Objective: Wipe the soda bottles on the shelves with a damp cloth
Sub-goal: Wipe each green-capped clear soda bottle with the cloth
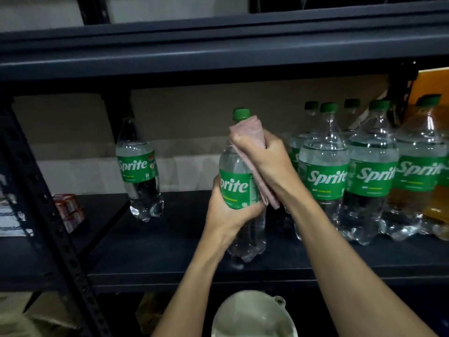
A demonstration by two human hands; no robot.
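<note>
Bottle in hand (233,161) sits mid-frame, long axis near vertical, green cap (241,114) up, base low over the dark shelf (170,259); can't tell if the base touches the board or hangs just above it. Left hand (226,210) comes in from below, fingers curled round the label band, thumb side toward camera: that's the anchor. Right hand (264,161) is clenched on a folded pink cloth (247,132), pressing it onto the neck and shoulder just under the cap; the loose tail of the cloth hangs down the bottle's right side, past the label. Key relation: cloth is at the top end and the unwiped length lies straight below it along the axis, so my guess is the next stroke is a pull downward toward the left hand, or a twist of the bottle inside the cloth. The left hand covers part of the label, so that band probably needs a regrip. One lone bottle (138,166) stands apart, mid-left. A packed cluster of bottles (325,176) sits just right of the right wrist, close enough that an elbow swing could knock the front one. Amber bottles (437,210) at the far right edge, small boxes (69,210) at left, pale round container (252,317) bottom centre below the shelf.
</note>
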